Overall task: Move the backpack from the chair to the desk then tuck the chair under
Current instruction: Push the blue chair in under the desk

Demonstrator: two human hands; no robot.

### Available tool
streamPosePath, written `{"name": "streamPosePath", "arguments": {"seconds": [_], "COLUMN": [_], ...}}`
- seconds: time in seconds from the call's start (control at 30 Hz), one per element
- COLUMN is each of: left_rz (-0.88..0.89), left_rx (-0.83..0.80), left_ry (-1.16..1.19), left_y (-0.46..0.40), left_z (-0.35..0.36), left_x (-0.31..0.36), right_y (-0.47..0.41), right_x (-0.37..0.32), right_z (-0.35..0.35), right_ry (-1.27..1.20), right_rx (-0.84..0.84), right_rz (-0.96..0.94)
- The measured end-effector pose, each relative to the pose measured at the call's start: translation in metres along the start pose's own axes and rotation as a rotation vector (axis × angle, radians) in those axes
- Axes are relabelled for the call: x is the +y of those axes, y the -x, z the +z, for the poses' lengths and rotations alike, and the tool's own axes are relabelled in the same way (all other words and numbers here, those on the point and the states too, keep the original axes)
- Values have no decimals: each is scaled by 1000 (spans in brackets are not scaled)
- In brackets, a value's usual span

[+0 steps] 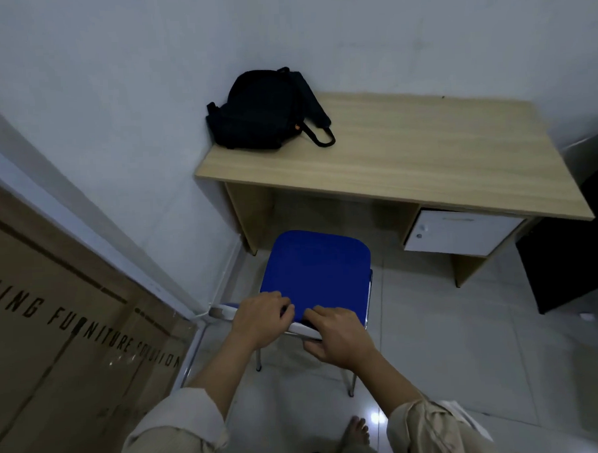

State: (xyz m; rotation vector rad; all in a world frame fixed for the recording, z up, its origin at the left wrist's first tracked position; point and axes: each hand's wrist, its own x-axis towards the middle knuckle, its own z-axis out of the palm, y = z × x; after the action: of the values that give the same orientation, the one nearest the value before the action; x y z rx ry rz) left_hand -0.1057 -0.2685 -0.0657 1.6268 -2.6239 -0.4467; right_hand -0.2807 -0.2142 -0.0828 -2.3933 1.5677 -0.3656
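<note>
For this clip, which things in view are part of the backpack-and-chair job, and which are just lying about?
Part of the job: backpack on the desk; blue chair, its back gripped by left hand and right hand.

Lying about: cardboard box, white drawer, black object right of the desk.

Small bare office rm, wood desk [407, 160] w/ drawer [462, 234] in wall corner, blue chair [318, 270], furniture carton [55, 322], tiled floor [450, 339]
</note>
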Motion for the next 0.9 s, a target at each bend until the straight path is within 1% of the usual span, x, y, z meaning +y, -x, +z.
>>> {"name": "streamPosePath", "arguments": {"seconds": [0.17, 0.4, 0.73, 0.9], "left_rz": [-11, 0, 68, 91], "left_rx": [8, 85, 100, 84], "left_ry": [22, -21, -56, -51], "left_y": [-59, -121, -193, -249], "left_z": [-8, -7, -27, -38], "left_x": [2, -1, -27, -32], "right_y": [-41, -84, -148, -189], "right_x": [46, 94, 124, 156], "right_z": [-14, -30, -38, -54], "right_ry": [-8, 19, 27, 55], "right_rx": [-16, -23, -15, 5], "right_rz": [-8, -9, 28, 84]}}
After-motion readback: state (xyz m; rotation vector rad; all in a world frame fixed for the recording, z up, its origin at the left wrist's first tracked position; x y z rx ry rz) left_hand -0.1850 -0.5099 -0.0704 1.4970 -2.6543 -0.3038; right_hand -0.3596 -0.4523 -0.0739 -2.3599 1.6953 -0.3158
